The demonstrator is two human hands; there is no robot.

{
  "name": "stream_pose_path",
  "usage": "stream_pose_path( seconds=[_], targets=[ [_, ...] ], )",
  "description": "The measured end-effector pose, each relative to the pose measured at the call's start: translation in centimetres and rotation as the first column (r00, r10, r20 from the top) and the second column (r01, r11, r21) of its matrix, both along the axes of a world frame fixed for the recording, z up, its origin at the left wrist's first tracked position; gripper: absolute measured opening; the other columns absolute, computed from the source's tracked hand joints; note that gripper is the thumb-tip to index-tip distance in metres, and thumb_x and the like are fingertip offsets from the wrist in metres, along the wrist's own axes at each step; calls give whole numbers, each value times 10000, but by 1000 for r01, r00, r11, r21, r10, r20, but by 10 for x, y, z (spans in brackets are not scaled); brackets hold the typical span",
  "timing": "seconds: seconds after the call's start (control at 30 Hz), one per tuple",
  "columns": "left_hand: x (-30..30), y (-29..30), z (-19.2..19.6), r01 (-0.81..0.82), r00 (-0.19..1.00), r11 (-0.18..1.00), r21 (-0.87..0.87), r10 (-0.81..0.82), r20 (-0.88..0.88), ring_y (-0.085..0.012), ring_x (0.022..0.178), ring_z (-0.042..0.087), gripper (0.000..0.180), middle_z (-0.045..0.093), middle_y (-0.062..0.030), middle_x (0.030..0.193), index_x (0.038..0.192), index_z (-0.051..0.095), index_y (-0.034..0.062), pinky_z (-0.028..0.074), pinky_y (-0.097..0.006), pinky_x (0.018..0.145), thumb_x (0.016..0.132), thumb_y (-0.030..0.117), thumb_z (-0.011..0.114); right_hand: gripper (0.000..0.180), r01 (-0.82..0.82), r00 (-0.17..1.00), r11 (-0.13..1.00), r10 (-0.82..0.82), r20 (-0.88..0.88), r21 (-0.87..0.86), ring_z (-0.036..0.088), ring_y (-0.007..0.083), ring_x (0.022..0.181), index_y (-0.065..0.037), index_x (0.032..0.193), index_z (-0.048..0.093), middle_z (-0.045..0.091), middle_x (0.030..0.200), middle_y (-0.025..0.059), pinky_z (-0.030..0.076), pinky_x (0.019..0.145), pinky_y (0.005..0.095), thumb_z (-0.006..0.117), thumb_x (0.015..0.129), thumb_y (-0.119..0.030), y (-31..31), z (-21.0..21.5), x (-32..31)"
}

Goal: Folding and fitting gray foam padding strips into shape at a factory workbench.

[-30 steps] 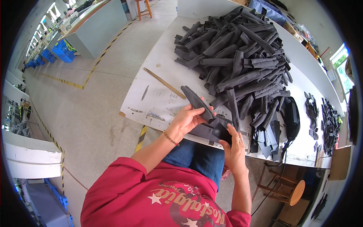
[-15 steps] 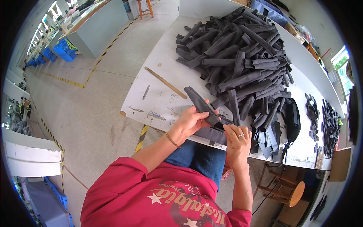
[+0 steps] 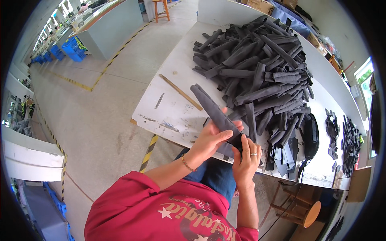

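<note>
A dark grey fabric sleeve, long and flattened, slants up and left over the near edge of the white table. My left hand is closed round its lower part, thumb on top and fingertips showing beyond it. At the sleeve's lower end my right hand, with a ring on one finger, presses its thumb and fingers on the dark opening. What lies inside that end is hidden by the fingers. Another grey fabric piece lies at the table edge, partly behind my hands.
A big heap of similar grey sleeves covers the table's far middle. Left of it lies a wooden stick. To the right are flat grey strips, a black padded object with a cord, and a wooden stool below.
My right hand has shifted down and left, its fingers straighter against the sleeve's lower end. My left hand has moved slightly down and right along the sleeve. The view has shifted slightly.
</note>
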State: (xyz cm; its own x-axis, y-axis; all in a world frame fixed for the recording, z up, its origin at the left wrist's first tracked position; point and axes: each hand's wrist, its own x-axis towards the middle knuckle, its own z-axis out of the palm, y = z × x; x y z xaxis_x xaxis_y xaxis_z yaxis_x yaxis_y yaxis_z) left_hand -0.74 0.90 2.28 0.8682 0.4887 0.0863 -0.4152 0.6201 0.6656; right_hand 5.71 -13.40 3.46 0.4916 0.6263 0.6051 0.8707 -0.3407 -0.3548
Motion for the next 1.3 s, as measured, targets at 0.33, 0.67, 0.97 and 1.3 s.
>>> stream_pose_path(
  seconds=[0.33,0.67,0.97,1.3],
  targets=[
    [12,-19,-14,122,990,961,-250,-134,-32,-224,1231,528,568,602,-159,1275,1489,227,42,389,-364,1080,991,66,498,436,95,991,993,-101,89,64,573,268,878,-40,1208,621,633,1052,80,438,752,414,722,785,-53,12,-24,-7],
    [23,-22,-16,135,979,978,-157,-156,-133,-189,1018,623,290,674,-164,1154,968,612,24,476,-329,939,1003,301,531,393,48,996,976,-30,-89,213,567,369,927,9,1199,549,620,1027,180,449,847,456,635,816,37,24,-35,-15],
    [16,-16,-20,115,973,987,113,-89,-215,-103,956,566,429,697,-78,1107,1076,683,-26,444,-266,894,1015,351,486,326,-21,986,997,32,-163,71,556,413,977,-9,1087,553,553,1131,230,462,838,464,656,784,57,5,-35,-23],
    [1,-14,-15,99,982,986,-137,-119,-145,-256,1163,583,293,659,-166,1155,1142,578,12,441,-399,1015,999,265,540,283,-71,970,987,103,-219,147,562,409,1003,-4,1032,568,555,1128,228,481,827,450,685,779,45,21,-33,-31]
  ],
)
